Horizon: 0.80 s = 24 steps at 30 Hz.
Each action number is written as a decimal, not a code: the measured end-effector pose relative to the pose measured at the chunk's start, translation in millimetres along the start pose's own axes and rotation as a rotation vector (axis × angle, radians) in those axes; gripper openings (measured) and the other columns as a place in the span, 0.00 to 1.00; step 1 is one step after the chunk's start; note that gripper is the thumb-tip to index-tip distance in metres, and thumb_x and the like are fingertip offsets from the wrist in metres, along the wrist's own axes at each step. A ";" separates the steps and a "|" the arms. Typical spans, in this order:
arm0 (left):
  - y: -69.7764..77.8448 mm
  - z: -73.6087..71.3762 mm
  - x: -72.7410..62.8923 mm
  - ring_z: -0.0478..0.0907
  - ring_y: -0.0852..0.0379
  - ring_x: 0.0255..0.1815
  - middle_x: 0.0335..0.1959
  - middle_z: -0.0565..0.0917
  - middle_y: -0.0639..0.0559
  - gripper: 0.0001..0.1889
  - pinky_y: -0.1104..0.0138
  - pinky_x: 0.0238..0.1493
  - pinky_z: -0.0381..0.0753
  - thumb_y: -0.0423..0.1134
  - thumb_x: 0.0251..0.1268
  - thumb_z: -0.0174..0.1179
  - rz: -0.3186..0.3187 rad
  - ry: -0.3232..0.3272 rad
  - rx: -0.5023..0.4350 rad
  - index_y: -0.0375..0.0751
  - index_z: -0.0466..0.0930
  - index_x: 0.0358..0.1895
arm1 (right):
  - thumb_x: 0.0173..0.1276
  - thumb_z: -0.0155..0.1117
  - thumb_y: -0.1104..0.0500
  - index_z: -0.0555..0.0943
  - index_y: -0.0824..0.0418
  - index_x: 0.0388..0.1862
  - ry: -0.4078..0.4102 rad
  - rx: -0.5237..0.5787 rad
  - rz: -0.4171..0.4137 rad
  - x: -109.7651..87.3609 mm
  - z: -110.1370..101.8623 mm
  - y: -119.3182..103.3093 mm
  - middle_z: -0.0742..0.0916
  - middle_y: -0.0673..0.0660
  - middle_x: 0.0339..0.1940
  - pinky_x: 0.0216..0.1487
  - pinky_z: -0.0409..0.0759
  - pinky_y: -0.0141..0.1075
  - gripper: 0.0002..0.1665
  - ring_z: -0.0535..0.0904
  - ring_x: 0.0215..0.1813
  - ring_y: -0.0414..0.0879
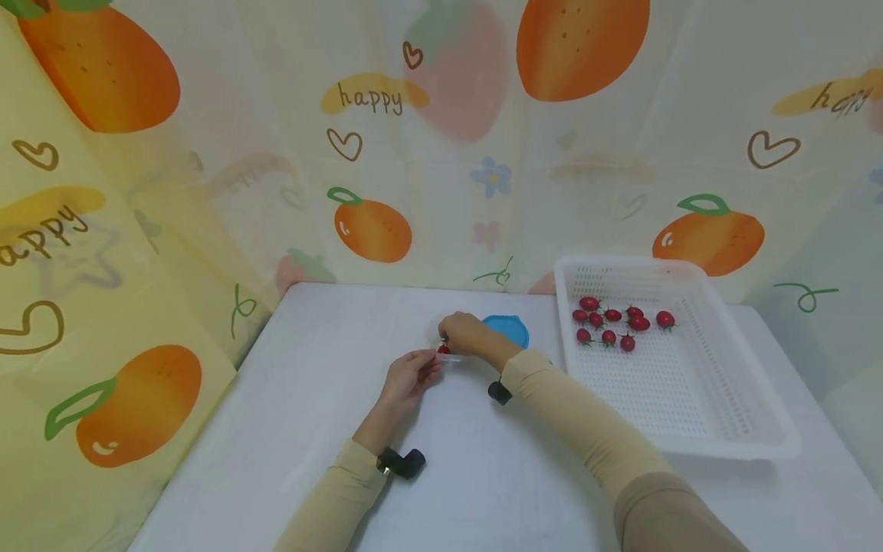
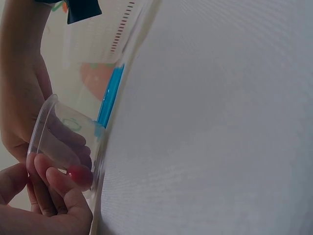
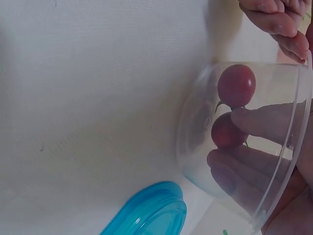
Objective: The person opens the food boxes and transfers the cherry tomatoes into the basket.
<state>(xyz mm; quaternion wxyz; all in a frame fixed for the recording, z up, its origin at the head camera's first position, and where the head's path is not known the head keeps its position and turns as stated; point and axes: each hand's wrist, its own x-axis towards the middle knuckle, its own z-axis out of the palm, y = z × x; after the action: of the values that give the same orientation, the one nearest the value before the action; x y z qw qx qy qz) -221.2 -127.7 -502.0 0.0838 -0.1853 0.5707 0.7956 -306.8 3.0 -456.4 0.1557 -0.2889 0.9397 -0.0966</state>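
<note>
A clear round plastic tub [image 3: 198,164] stands on the table, its mouth toward the hands. My left hand [image 1: 405,379] pinches the tub's rim between thumb and fingers. Reaching inside is my right hand [image 1: 476,337], whose thumb and fingers pinch a cherry tomato [image 3: 226,131], seen through the wall in the right wrist view. Beside it, a second cherry tomato [image 3: 237,84] lies in the tub. Only one red tomato [image 2: 80,177] shows through the plastic in the left wrist view, partly behind the left fingers.
Just behind the right hand lies a blue lid [image 1: 512,330]. A white perforated basket [image 1: 748,376] stands on the right side, with several cherry tomatoes [image 1: 639,323] toward its back left. White cloth covers the table [image 1: 276,399]; a fruit-print curtain [image 1: 448,176] hangs behind.
</note>
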 end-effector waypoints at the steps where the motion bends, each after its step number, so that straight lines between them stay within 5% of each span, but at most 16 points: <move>1: -0.4 -0.5 -0.1 0.82 0.63 0.32 0.30 0.84 0.54 0.11 0.73 0.39 0.83 0.34 0.70 0.56 0.000 -0.001 0.004 0.30 0.76 0.49 | 0.66 0.63 0.66 0.84 0.62 0.45 -0.003 0.004 0.004 -0.2 0.4 -0.3 0.87 0.57 0.42 0.56 0.80 0.39 0.10 0.79 0.44 0.48; 24: -0.1 -1.2 -0.1 0.82 0.62 0.33 0.32 0.84 0.52 0.13 0.73 0.40 0.83 0.35 0.69 0.57 -0.007 0.009 0.008 0.30 0.76 0.51 | 0.63 0.67 0.64 0.83 0.61 0.40 0.011 0.023 0.071 0.5 -3.5 -3.6 0.85 0.55 0.36 0.51 0.80 0.38 0.06 0.75 0.39 0.47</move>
<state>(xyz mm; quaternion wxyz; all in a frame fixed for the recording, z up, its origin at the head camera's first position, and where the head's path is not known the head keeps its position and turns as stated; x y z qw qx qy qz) -220.9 -128.8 -502.4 0.0848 -0.1908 0.5736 0.7921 -306.6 0.1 -452.3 0.1573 -0.2530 0.9490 -0.1033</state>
